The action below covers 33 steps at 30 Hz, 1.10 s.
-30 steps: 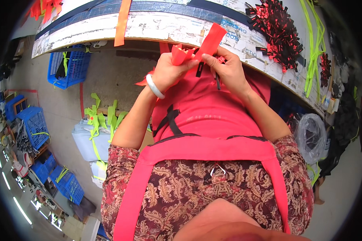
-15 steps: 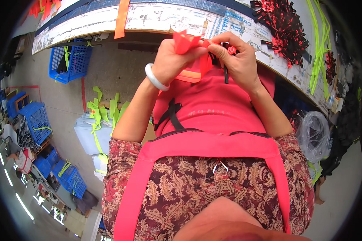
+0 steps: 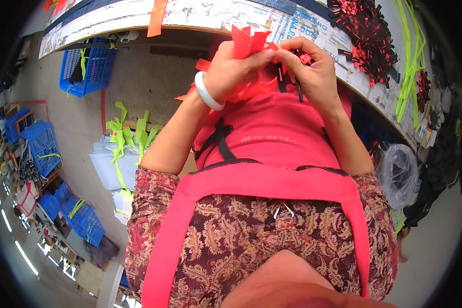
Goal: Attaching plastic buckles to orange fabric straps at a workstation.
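My left hand (image 3: pixel 227 72), with a pale bangle on its wrist, is closed around a bunch of bright orange-red fabric strips (image 3: pixel 249 42). Strip ends fan out above the fist and hang loose below it, over my red apron (image 3: pixel 272 131). At the bunch's right edge, the thumb and fingers of my right hand (image 3: pixel 315 72) pinch the fabric. Small black-and-red pieces (image 3: pixel 306 59) show within the right hand's curled fingers, and thin black ends dangle beneath. Both hands are in front of the table's near edge; the exact pinch point is partly hidden by fingertips.
A worn white table (image 3: pixel 200 18) curves ahead, carrying a pile of black-and-red pieces (image 3: pixel 364 41) and yellow-green strips (image 3: pixel 410 56) at right. An orange strip (image 3: pixel 157 18) hangs over its edge. Blue crates (image 3: pixel 87 66) and a pale stack (image 3: pixel 110 164) are at left; a clear plastic bag (image 3: pixel 398 172) is at right.
Both hands have shifted slightly up and right in view. The orange-red fabric has opened out, with loose ends now showing left of and beneath my left hand. The right hand keeps pinching.
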### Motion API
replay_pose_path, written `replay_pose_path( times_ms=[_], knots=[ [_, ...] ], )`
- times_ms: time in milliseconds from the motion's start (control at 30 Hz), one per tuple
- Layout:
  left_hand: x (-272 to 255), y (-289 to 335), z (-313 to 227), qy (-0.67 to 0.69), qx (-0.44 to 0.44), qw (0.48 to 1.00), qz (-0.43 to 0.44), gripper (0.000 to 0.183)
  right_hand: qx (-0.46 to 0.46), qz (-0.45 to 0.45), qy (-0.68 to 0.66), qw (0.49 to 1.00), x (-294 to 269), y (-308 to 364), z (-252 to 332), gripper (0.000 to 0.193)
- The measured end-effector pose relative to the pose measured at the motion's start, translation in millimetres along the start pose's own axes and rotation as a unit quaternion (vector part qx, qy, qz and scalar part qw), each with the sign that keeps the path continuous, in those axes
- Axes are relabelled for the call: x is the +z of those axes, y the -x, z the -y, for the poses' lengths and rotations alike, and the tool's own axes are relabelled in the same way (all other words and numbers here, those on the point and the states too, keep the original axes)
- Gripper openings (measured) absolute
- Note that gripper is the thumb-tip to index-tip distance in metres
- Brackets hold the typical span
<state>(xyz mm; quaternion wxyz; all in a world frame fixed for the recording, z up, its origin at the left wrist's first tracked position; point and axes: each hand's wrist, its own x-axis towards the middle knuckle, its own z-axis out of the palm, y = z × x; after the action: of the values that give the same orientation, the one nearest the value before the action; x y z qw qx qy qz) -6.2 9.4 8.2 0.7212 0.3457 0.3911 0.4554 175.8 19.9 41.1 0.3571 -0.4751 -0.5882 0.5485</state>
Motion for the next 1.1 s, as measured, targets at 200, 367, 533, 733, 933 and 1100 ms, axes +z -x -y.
replay_pose_path(
  times_ms=[200, 367, 533, 733, 933, 1100],
  knots=[
    [-2, 9, -5, -0.044, 0.014, 0.999, 0.017, 0.013, 0.046, 0.026, -0.126, 0.991, -2, 3, 3, 0.015],
    [5, 11, -5, -0.038, 0.041, 0.998, 0.002, 0.014, 0.068, 0.024, -0.208, 0.975, -1, 3, 1, 0.014],
    [1, 10, -2, -0.108, 0.075, 0.991, -0.009, 0.015, 0.038, -0.01, -0.134, 0.99, 1, 4, -5, 0.015],
    [5, 12, -8, -0.228, 0.171, 0.958, -0.018, 0.017, 0.005, -0.007, -0.074, 0.997, 1, 4, -8, 0.013],
    [-1, 8, 1, -0.319, 0.225, 0.92, -0.033, 0.017, 0.015, 0.015, -0.047, 0.999, -1, 2, -5, 0.012],
    [3, 7, -5, -0.172, 0.159, 0.971, -0.044, 0.016, 0.032, -0.008, -0.079, 0.996, 5, 3, -7, 0.014]
  ],
)
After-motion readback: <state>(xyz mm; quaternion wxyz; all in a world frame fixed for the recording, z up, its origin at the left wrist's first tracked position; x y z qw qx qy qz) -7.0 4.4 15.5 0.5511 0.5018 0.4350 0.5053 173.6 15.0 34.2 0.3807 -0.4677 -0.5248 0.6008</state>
